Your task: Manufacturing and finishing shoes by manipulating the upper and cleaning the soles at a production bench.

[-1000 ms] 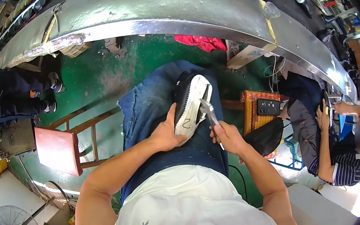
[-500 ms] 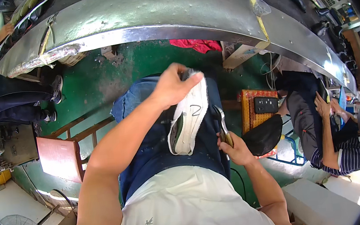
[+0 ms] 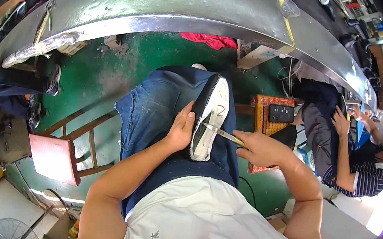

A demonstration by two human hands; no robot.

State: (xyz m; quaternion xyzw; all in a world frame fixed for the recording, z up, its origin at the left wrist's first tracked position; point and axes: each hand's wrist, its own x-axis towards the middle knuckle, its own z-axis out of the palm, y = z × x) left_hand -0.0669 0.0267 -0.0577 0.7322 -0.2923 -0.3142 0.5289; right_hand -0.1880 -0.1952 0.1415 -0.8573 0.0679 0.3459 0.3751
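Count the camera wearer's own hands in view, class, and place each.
2: left hand against the black-sided shoe, right hand around a metal hand tool; neither is hidden.

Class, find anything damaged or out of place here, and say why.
The denim has a ragged left edge, as if torn. A red cloth lies crumpled below the bench, perhaps dropped.
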